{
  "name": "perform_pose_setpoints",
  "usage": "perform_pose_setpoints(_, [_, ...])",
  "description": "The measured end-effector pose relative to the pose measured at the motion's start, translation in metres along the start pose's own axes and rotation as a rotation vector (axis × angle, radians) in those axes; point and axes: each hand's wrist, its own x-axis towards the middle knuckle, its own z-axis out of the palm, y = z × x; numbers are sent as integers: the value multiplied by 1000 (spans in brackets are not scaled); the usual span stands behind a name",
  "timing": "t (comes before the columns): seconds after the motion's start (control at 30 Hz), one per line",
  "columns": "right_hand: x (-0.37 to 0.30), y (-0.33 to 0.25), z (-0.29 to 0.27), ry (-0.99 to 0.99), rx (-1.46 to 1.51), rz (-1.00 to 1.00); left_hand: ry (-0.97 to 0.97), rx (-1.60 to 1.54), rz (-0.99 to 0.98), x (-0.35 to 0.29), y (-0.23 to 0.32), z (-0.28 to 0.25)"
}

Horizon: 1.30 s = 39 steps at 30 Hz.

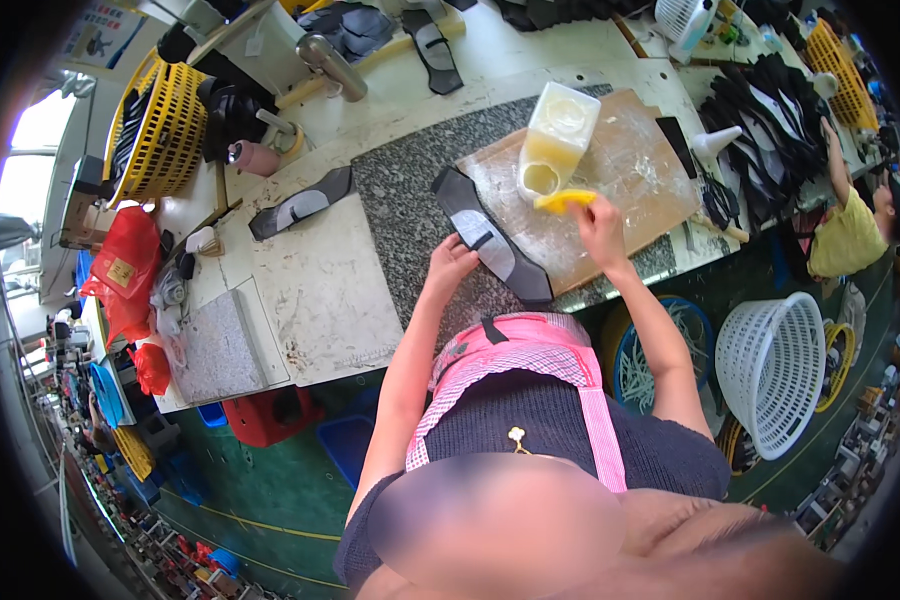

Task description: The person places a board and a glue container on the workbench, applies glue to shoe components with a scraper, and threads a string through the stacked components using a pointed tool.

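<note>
A long black-and-grey panel (498, 250) with a small black tab lies slantwise on the dark speckled slab and the edge of a brown board (660, 185). My left hand (452, 262) grips its near-left edge, fingers beside the tab. In my right hand (600, 232) is a yellow hand tool (564, 201), pinched between the fingers. The tool reaches to the mouth of a cut-open translucent jug (560, 125) that holds yellowish liquid, and I cannot make out its tip. Dried whitish smears cover the board.
Similar panels lie left (302, 203) and at the back (432, 52). A metal cylinder (332, 68), a pink container (253, 158) and a white nozzle-shaped bottle (716, 141) stand about. Black pieces (765, 130) pile up at right, near a person in yellow (850, 235). A white basket (770, 370) stands on the floor.
</note>
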Motion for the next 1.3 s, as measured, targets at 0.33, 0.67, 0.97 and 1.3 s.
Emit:
perform_pose_setpoints(0.33, [27, 18, 23, 158, 64, 143, 34, -54, -9, 1, 2, 6])
perform_pose_setpoints(0.67, [-1, 6, 83, 53, 257, -5, 81, -7, -16, -2, -2, 4])
perform_pose_setpoints(0.97, [-21, 25, 4, -278, 36, -165, 41, 0, -21, 2, 3, 3])
perform_pose_setpoints(1.3, [-52, 34, 6, -273, 78, -172, 72, -25, 2, -6, 7, 6])
